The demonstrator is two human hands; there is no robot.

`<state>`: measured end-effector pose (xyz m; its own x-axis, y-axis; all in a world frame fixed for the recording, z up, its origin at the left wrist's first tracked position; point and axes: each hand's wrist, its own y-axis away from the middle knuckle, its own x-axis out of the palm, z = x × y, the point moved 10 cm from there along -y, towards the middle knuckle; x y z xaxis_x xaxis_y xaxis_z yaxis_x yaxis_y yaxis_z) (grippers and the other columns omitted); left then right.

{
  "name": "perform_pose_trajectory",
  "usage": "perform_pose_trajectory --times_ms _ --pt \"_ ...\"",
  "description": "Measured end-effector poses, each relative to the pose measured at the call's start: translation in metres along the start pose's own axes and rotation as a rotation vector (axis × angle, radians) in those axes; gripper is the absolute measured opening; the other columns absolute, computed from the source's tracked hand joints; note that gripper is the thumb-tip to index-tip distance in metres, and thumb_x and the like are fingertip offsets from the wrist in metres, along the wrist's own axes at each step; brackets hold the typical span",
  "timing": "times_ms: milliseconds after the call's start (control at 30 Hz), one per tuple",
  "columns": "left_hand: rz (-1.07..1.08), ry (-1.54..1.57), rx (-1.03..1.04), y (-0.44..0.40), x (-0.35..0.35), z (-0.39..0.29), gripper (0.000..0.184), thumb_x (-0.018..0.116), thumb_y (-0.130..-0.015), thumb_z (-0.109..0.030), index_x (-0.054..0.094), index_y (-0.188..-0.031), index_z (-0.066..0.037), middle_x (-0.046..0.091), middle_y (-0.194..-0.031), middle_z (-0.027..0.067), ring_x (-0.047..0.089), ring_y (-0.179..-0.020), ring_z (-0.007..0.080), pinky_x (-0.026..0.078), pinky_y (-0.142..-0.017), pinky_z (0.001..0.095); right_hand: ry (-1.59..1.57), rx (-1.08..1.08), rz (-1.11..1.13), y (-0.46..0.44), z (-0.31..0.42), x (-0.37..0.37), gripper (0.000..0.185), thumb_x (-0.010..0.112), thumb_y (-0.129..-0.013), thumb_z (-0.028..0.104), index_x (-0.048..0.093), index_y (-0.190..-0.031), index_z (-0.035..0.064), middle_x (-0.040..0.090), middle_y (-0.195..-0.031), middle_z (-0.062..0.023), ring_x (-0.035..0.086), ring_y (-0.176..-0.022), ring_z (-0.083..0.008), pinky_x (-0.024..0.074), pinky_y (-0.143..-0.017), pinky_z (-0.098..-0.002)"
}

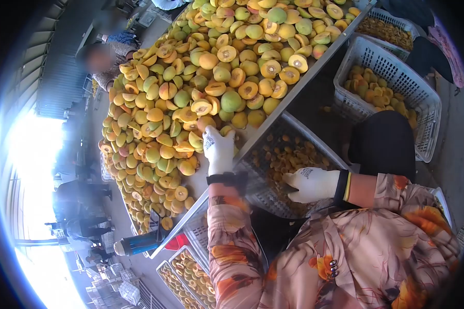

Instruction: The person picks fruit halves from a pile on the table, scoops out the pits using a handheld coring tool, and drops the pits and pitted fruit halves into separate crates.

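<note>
My left hand [219,150], in a white glove, reaches over the table's near edge into the heap of halved yellow peaches [191,98]. Its fingertips touch a peach half [206,122], with the thumb held apart. Lower and to the right, my right hand [314,184], also gloved in white, is over a grey crate [314,135] that contains small brown-yellow peach pits or scraps [288,154]. The right fingers are bent inward around something small and dark, which I cannot make out. Many peach halves lie cut side up, some with the pit showing.
A grey crate [432,121] at the right holds peach halves, and another crate [412,28] stands behind it. Filled trays [193,273] lie on the floor below a blue cylinder [136,245]. A co-worker [108,59] is across the metal-edged table [314,69].
</note>
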<state>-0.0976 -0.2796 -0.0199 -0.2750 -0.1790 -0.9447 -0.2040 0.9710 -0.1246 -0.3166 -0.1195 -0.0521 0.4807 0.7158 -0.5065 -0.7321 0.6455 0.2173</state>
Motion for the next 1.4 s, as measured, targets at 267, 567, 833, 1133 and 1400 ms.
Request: perform_pose_trajectory --times_ms 267,567,833,1133,1400 --pt "-0.025 1.236 -0.219 0.106 -0.055 -0.006 0.033 0.074 -0.088 -0.007 0.063 -0.116 0.005 0.067 -0.102 0.0095 0.064 -0.081 0.0146 0.054 -0.072 0.0288 -0.228 -0.168 -0.360 0.014 0.059 -0.051 0.037 0.066 -0.091 0.021 0.055 -0.115 -0.0049 0.068 -0.088 -0.0303 0.068 -0.088 -0.0481 0.0530 -0.077 -0.0497" --pt "-0.002 1.768 -0.166 0.212 -0.072 -0.057 0.040 0.049 -0.106 -0.030 0.056 -0.127 0.003 0.070 -0.113 0.0175 0.068 -0.102 0.0246 0.055 -0.093 0.0366 -0.017 -0.425 -0.463 0.049 0.124 -0.021 0.040 0.070 -0.089 0.014 0.050 -0.120 -0.0030 0.069 -0.082 -0.0266 0.068 -0.075 -0.0463 0.0510 -0.062 -0.0507" --pt "-0.290 1.563 -0.154 0.244 -0.105 -0.060 0.043 0.049 -0.109 -0.033 0.063 -0.122 0.006 0.071 -0.102 0.0170 0.067 -0.091 0.0224 0.055 -0.085 0.0339 -0.040 -0.369 -0.409 0.064 0.130 0.003 0.035 0.066 -0.092 0.018 0.055 -0.117 -0.0022 0.070 -0.087 -0.0276 0.069 -0.079 -0.0462 0.0539 -0.068 -0.0508" --pt "-0.176 1.305 -0.092 0.247 -0.130 -0.072 0.044 0.046 -0.108 -0.031 0.068 -0.107 0.006 0.071 -0.087 0.0137 0.066 -0.077 0.0188 0.053 -0.076 0.0299 -0.124 -0.322 -0.158 0.074 0.137 0.009 0.038 0.065 -0.089 0.019 0.057 -0.117 -0.0061 0.071 -0.087 -0.0275 0.072 -0.081 -0.0433 0.0550 -0.072 -0.0476" --pt "-0.149 1.473 -0.101 0.243 -0.130 -0.093 0.045 0.048 -0.106 -0.035 0.069 -0.101 0.004 0.071 -0.087 0.0133 0.066 -0.074 0.0190 0.054 -0.072 0.0320 -0.296 -0.165 0.182 0.065 0.127 0.010 0.033 0.065 -0.086 0.018 0.062 -0.108 -0.0073 0.070 -0.084 -0.0203 0.070 -0.076 -0.0308 0.0531 -0.070 -0.0407"
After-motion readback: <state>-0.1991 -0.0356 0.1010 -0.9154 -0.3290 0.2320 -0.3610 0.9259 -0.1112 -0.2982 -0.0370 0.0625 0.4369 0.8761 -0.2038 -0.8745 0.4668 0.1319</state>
